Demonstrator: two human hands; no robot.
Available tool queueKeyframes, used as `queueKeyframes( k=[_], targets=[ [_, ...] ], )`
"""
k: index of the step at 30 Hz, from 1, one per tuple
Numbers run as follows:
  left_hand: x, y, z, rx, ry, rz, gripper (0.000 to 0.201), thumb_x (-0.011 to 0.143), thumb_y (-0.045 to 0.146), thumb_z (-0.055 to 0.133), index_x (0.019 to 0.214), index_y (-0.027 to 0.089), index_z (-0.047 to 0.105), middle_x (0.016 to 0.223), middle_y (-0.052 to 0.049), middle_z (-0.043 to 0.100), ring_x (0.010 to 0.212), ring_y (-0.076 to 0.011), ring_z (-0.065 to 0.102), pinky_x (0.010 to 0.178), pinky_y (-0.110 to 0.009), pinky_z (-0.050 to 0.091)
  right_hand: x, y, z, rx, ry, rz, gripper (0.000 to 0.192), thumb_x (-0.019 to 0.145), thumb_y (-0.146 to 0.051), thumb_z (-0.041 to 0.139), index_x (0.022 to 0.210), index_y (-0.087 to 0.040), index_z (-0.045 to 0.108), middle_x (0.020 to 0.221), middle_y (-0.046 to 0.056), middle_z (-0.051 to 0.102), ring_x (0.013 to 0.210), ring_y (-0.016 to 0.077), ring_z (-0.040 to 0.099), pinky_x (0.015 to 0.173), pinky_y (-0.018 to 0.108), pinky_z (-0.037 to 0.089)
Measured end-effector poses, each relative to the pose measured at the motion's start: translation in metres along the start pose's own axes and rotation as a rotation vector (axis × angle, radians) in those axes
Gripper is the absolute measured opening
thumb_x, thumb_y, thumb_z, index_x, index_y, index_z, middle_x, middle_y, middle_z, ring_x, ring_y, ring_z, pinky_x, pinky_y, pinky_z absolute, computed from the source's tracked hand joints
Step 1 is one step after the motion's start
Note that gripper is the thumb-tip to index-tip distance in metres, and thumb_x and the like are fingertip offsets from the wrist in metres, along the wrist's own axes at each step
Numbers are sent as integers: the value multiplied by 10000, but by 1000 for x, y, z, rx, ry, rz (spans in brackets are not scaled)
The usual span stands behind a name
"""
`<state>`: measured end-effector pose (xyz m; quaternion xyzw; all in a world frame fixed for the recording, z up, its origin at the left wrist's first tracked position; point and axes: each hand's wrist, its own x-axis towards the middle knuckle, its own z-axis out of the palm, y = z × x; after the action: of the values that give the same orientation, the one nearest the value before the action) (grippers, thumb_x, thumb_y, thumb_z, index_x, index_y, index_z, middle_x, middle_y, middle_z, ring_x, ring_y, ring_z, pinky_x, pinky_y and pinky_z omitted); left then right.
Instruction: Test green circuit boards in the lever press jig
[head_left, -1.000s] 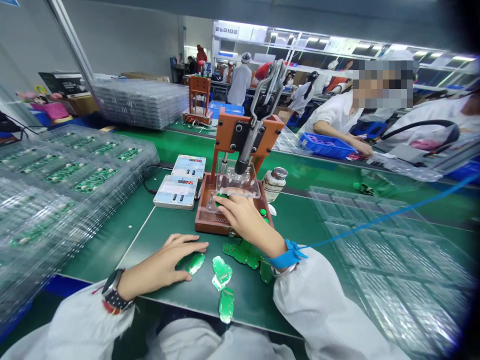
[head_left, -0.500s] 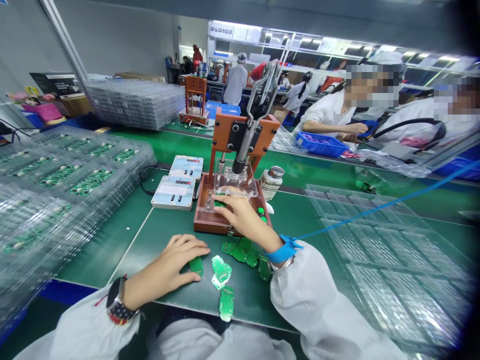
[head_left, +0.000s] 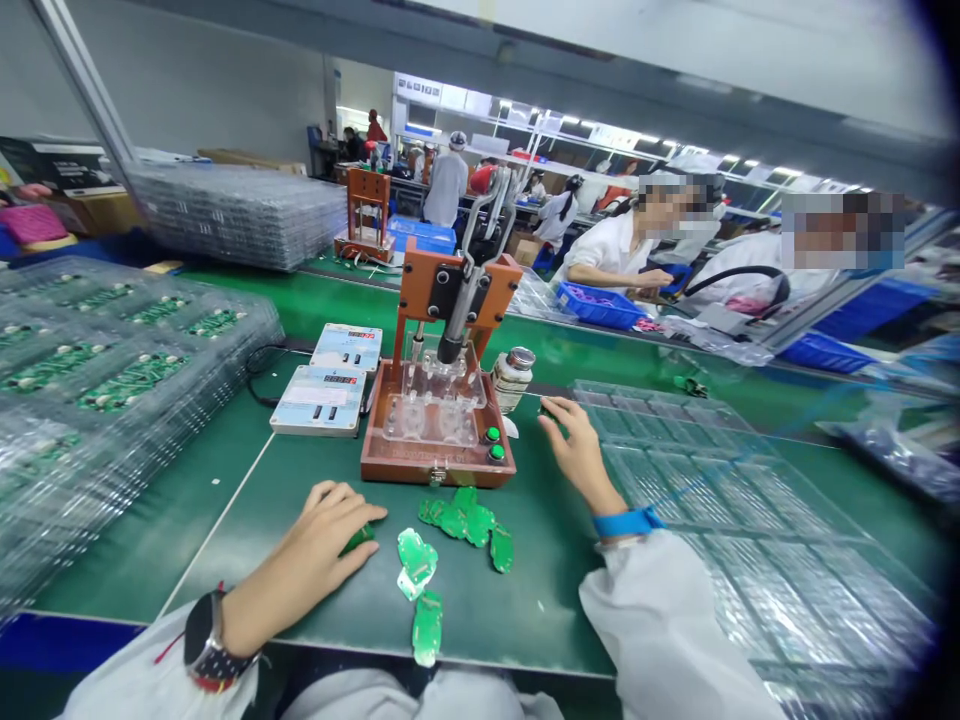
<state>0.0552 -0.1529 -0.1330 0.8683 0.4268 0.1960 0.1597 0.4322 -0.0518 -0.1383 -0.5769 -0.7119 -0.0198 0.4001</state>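
My left hand (head_left: 322, 535) rests on the bench with its thumb and fingers around a green circuit board (head_left: 360, 540). To the right of the test fixture, my right hand (head_left: 577, 445) is closed on a circuit board (head_left: 545, 408), mostly hidden by the fingers. The fixture (head_left: 439, 470) has a brown base, a clear nest with no board on it, and a raised toggle clamp (head_left: 457, 310). Between my hands lie a cluster of green boards (head_left: 469, 520), a small overlapping pile (head_left: 416, 560) and a single board (head_left: 427, 628).
Two digital counter boxes (head_left: 321, 400) stand left of the fixture, a white bottle (head_left: 513, 378) behind it on the right. Stacked clear trays with boards (head_left: 135, 370) fill the left side. Clear blister trays (head_left: 720, 500) lie at right. Co-workers (head_left: 622, 240) sit across the line.
My right hand has left the fixture and moved right, taking the circuit board off the nest. My left hand stays around its board. The whole view has shifted slightly.
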Motion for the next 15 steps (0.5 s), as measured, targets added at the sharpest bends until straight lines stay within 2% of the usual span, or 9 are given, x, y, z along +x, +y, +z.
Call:
queueKeyframes(
  k=[3,6,10,12,13,15],
  targets=[
    [1,0,3,28,35,-5,135,872,254,550,970,223,638,911,-24,629,908,-211,544,922,-398,343,0,34,9,19,-156,2,396,863,-482,492,1023,-184,698,1080,140,630,1025,264,591,918,484,483],
    [0,-1,2,28,96,-28,168,882,290,547,1001,239,653,1067,-53,611,1023,-236,535,934,-398,352,-6,39,18,34,-214,9,394,857,-480,509,1039,-184,695,1129,152,628,1061,274,594,936,505,472],
    [-8,-14,-15,-56,18,-44,277,857,329,592,1130,295,627,1213,-43,597,1130,-253,517,972,-400,362,-6,38,13,70,-211,16,442,822,-486,564,1124,-177,653,1204,158,608,1144,285,564,978,503,452],
    [-14,-24,-27,-103,-43,-65,369,829,308,619,1197,318,592,1258,-36,585,1178,-260,497,998,-413,361,0,31,2,85,-162,26,458,832,-477,548,1161,-168,624,1231,157,593,1177,275,543,999,494,439],
    [-18,-28,-33,-119,-70,-83,421,815,285,628,1229,328,570,1300,-36,561,1212,-267,475,1010,-423,359,4,23,-6,91,-87,32,447,846,-460,532,1169,-162,612,1232,158,590,1181,271,538,998,494,440],
    [-24,-33,-41,-132,-110,-127,504,792,243,634,1277,340,534,1379,-37,497,1269,-280,427,1026,-446,357,9,-7,-20,98,163,14,385,867,-396,516,1160,-160,601,1196,155,602,1149,263,550,963,494,461]
  ],
)
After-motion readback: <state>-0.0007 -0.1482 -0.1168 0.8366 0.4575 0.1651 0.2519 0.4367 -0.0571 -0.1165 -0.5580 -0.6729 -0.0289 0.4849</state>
